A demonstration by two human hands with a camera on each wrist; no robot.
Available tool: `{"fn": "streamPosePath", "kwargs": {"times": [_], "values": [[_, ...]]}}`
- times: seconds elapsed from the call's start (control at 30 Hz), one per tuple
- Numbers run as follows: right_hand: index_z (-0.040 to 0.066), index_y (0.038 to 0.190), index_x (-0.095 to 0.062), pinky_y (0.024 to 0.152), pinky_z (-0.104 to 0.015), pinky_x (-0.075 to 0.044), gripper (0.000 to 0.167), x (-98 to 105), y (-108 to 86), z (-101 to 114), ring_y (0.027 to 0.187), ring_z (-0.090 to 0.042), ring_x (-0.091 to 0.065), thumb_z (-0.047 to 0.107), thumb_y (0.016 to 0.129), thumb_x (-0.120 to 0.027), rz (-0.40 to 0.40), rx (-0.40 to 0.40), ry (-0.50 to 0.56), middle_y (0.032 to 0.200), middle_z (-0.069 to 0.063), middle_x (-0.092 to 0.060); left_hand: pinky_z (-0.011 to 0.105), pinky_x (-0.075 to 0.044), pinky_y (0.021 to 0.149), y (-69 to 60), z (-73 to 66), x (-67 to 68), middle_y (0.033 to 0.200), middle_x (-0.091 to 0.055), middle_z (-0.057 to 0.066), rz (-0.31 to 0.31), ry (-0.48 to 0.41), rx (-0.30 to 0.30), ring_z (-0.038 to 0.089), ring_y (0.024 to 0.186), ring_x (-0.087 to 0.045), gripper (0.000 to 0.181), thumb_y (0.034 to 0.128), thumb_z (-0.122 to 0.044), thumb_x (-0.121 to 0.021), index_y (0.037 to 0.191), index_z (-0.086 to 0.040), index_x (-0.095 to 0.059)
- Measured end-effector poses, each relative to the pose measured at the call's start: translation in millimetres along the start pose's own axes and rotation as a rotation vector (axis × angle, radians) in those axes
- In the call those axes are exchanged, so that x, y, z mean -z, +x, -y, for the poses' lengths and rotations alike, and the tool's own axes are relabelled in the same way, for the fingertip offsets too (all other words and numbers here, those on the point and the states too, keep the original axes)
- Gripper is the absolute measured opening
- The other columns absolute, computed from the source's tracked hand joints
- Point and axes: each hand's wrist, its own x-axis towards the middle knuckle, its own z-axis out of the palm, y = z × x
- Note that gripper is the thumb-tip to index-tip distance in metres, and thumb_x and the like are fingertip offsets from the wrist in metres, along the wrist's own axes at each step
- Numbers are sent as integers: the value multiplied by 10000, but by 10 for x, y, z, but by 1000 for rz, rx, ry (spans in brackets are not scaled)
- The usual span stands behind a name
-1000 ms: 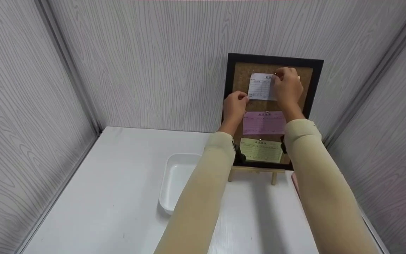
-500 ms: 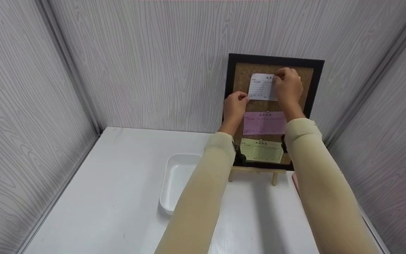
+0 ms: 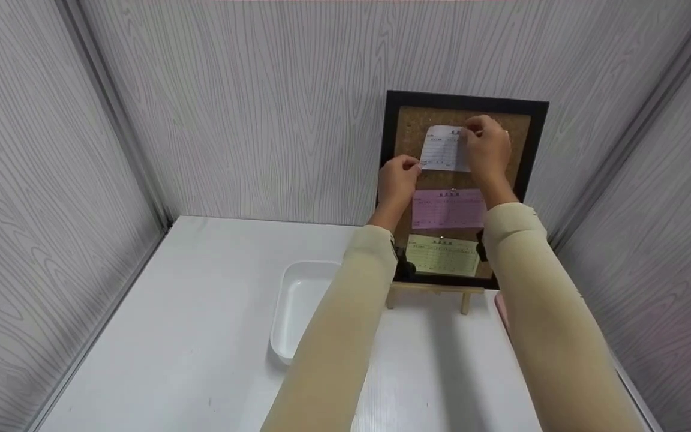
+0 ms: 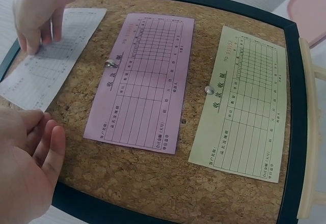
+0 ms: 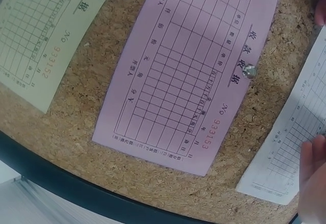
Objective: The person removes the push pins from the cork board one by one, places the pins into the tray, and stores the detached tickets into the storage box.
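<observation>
A white receipt slip (image 3: 439, 150) lies against the upper part of a black-framed corkboard (image 3: 408, 132). My left hand (image 3: 397, 183) pinches its lower left corner between thumb and index finger, as the left wrist view also shows. At the slip's top edge, the curled fingers of my right hand (image 3: 488, 150) pinch what seems to be a pushpin, mostly covered by the fingertips. Below hang a pink receipt slip (image 4: 140, 81) and a yellow-green receipt slip (image 4: 242, 107). Clear pushpins hold both: one pushpin (image 4: 109, 63) on the pink slip, another pushpin (image 4: 209, 89) on the yellow-green.
A small wooden easel (image 3: 435, 288) supports the corkboard on the white table (image 3: 213, 312). Left of it stands a white rectangular tray (image 3: 297, 312), partly behind my left sleeve. The edge of a pink object (image 3: 502, 309) shows beside my right sleeve. Wood-patterned walls (image 3: 261, 108) enclose the table.
My right hand has shifted slightly left along the white slip's top edge. The left hand stays at the lower left corner, and the slips below have not moved.
</observation>
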Motion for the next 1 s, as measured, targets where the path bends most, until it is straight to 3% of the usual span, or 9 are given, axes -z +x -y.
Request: {"fn": "streamPosePath", "kwargs": {"times": [0.33,0.6,1.0], "values": [[14,1099,-727,877,-292,-471,168,4,-68,19,998,-189,-621,104,979,-651,-44,64,119,1102,-121,-698,251,-513,722,-17,79,40,1038,-725,36,-3,-79,-16,124,843,-641,188,1005,-166,-627,1138,-88,-733],[48,1079,-729,711,-191,-451,164,68,-212,-37,792,-62,-576,164,988,-657,-51,69,238,1027,-72,-703,315,-565,663,-68,169,99,955,-708,89,17,-248,33,245,778,-668,190,998,-157,-634,1128,-53,-727],[-2,1133,-708,699,-168,-482,192,143,-607,-180,808,-137,-614,101,982,-646,-34,119,383,1013,-83,-702,404,-575,668,-216,357,326,940,-701,143,-1,-364,70,218,706,-636,199,973,-142,-658,1123,-25,-717]]}}
